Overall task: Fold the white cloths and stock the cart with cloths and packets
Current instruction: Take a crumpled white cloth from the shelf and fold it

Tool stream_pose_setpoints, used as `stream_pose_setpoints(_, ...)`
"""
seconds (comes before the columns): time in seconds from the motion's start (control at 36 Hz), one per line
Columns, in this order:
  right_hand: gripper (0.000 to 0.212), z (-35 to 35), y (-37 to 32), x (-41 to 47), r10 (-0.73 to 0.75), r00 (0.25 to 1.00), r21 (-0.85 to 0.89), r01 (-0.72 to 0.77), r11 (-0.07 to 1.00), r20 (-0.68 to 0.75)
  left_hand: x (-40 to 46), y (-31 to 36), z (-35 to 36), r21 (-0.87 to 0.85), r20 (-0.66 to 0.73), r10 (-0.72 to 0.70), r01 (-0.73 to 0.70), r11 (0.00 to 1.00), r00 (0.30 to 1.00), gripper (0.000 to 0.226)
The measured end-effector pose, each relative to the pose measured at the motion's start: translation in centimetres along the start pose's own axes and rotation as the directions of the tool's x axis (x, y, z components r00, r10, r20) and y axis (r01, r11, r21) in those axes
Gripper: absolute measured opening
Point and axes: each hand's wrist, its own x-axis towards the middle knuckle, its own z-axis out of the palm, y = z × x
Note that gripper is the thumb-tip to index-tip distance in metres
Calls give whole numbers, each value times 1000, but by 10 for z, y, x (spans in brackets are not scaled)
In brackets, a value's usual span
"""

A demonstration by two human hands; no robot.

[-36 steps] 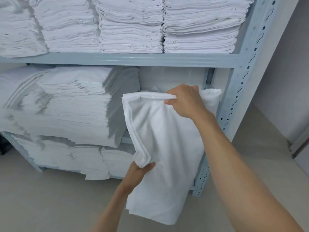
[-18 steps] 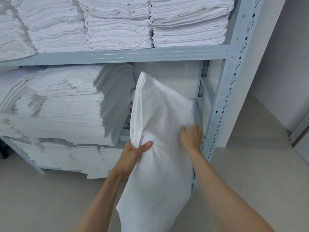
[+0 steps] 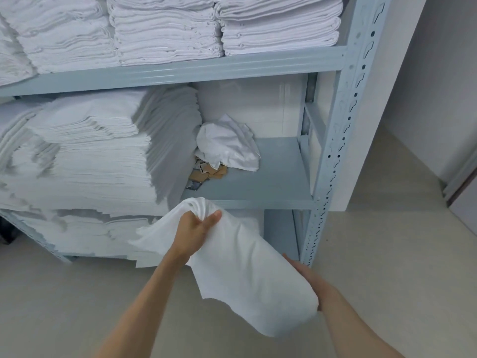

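I hold a white cloth in front of the rack, below the middle shelf. My left hand grips its bunched upper end, thumb over the fabric. My right hand is under the cloth's lower right side, mostly hidden by it, so its grip cannot be made out. A crumpled white cloth lies at the back of the middle shelf. Brown and dark packets lie beside it on the shelf.
Tall stacks of folded white cloths fill the left of the middle shelf, the top shelf and the bottom one. The grey-blue metal upright stands to the right. Pale floor lies beyond it.
The cloth has come down from upright in front of the shelf to below its edge. My left hand has bunched its top. My right hand has slid under it. The shelf's crumpled cloth and packets show.
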Motion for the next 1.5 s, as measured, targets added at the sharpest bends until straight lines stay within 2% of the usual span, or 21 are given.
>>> stream_pose_setpoints(0.06, 50, -3, 2, 3, -28, 998, 71, 23, 997, 60, 3, 3, -6, 84, -21, -29, 31, 996, 999, 51)
stream_pose_setpoints(0.11, 48, -2, -7, 2, -74, 996, 145, 66, 987, 54, 7, 7, -18, 76, -12, -97, 97, 992, 995, 49)
stream_pose_setpoints(0.17, 45, 5, -20, 0, -156, 987, 166, 147, 975, 41, 11, 8, -31, 1, 16, -196, 196, 981, 981, 40)
stream_pose_setpoints(0.28, 47, 20, -53, -5, -361, 927, 150, 373, 916, -100, 15, 5, -57, -202, 130, -377, 396, 896, 917, 41)
stream_pose_setpoints(0.33, 38, 30, -69, -13, -431, 895, 163, 444, 881, -113, 13, 0, -70, -363, 213, -367, 422, 831, 906, 41)
stream_pose_setpoints(0.44, 36, 42, -97, -22, -485, 860, 200, 508, 838, -155, 6, -21, -83, -534, 272, -185, 308, 787, 944, 47)
stream_pose_setpoints(0.53, 37, 47, -113, -24, -437, 882, 254, 469, 846, -176, 2, -28, -75, -496, 314, -124, 274, 824, 941, 49)
stream_pose_setpoints(0.61, 38, 48, -128, -25, -384, 904, 280, 425, 861, -191, 3, -26, -60, -346, 189, -178, 235, 908, 966, 38)
stream_pose_setpoints(0.69, 42, 34, -137, -26, -396, 897, 226, 434, 872, -195, 9, -24, -46, -381, 98, -223, 243, 892, 970, 24)
stream_pose_setpoints(0.75, 48, 18, -134, -27, -388, 913, 136, 403, 905, -124, 13, -22, -38, -439, 69, -253, 258, 861, 965, 20)
stream_pose_setpoints(0.81, 54, 6, -119, -26, -326, 943, -52, 323, 945, -68, 18, -19, -28, -505, 63, -276, 270, 820, 959, 17)
stream_pose_setpoints(0.86, 65, -2, -91, -17, -199, 975, -203, 177, 963, -97, 22, -18, -16, -539, 48, -302, 280, 795, 952, 13)
stream_pose_setpoints(0.89, 70, -6, -71, -10, -141, 983, -212, 113, 971, -120, 23, -21, -11, -539, 33, -326, 291, 790, 945, 13)
stream_pose_setpoints(0.94, 69, -7, -32, 4, -74, 991, -138, 59, 989, -110, 25, -31, -8, -515, 0, -374, 321, 795, 928, 15)
stream_pose_setpoints(1.03, 64, 6, 2, 16, -72, 981, -91, 56, 994, -179, 25, -46, -20, -438, -33, -408, 354, 826, 912, 15)
stream_pose_setpoints(1.14, 57, 31, -15, 25, -192, 936, -77, 177, 981, -297, 25, -54, -45, -290, -130, -398, 350, 891, 908, 14)
stream_pose_setpoints(1.19, 57, 34, -35, 23, -228, 931, -66, 218, 974, -284, 27, -56, -50, -219, -144, -402, 367, 904, 904, 16)
stream_pose_setpoints(1.28, 60, 29, -62, 12, -226, 966, -229, 192, 954, -130, 33, -64, -49, -182, -149, -423, 395, 900, 894, 18)
stream_pose_setpoints(1.33, 65, 21, -73, 10, -209, 973, -393, 155, 906, -98, 34, -70, -45, -86, -176, -394, 385, 919, 902, 19)
stream_pose_setpoints(1.42, 63, 17, -73, 19, -267, 946, -507, 141, 850, -185, 33, -76, -38, 15, -165, -341, 348, 937, 926, 22)
stream_pose_setpoints(1.5, 69, 19, -70, 27, -390, 860, -559, 156, 815, -328, 33, -74, -36, 60, -121, -353, 362, 930, 928, 24)
